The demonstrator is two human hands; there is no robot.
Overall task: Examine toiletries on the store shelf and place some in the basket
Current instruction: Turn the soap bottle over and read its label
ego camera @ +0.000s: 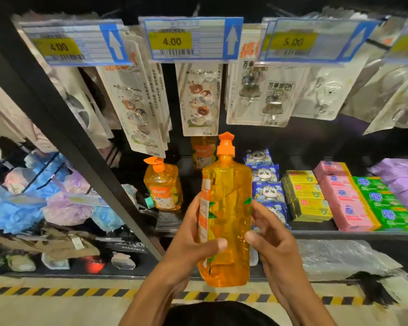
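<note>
Left hand grips bottle low, thumb across front. Right hand clasps its right edge. Bottle sits between both hands, long axis upright, pump up. Basket not in view. Beyond hands: second bottle on shelf.

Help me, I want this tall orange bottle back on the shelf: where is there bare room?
Bare room: the dark gap between the squat orange pump bottle and the blue panda-print packs, partly hidden behind the tall orange bottle. Crowded: yellow boxes, pink boxes and green boxes sit packed together rightwards.
</note>
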